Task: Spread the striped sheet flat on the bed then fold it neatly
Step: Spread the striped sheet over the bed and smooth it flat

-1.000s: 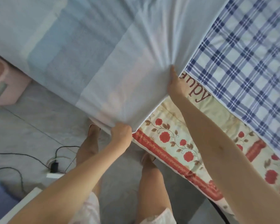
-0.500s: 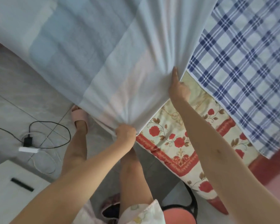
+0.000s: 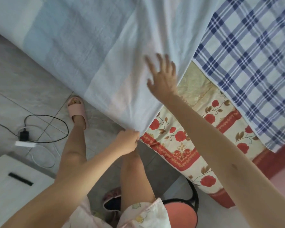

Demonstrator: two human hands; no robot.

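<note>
The pale striped sheet (image 3: 92,51), in broad blue, white and faint pink bands, lies over the bed and hangs off its near edge. My left hand (image 3: 127,141) grips the sheet's lowest corner at the bed's edge, fingers curled round the cloth. My right hand (image 3: 163,74) is spread flat with straight fingers over the sheet near its right edge, slightly blurred.
A blue-and-white plaid cloth (image 3: 247,63) covers the bed to the right, over a rose-print cover (image 3: 187,137). On the tiled floor lie a charger and cables (image 3: 25,135). A white cabinet (image 3: 11,183) stands lower left, a pink stool (image 3: 179,213) below. My slippered foot (image 3: 76,109) stands by the bed.
My right hand has let go of the sheet's edge and now lies spread open on the cloth. My left hand keeps its grip on the corner. The view has shifted slightly.
</note>
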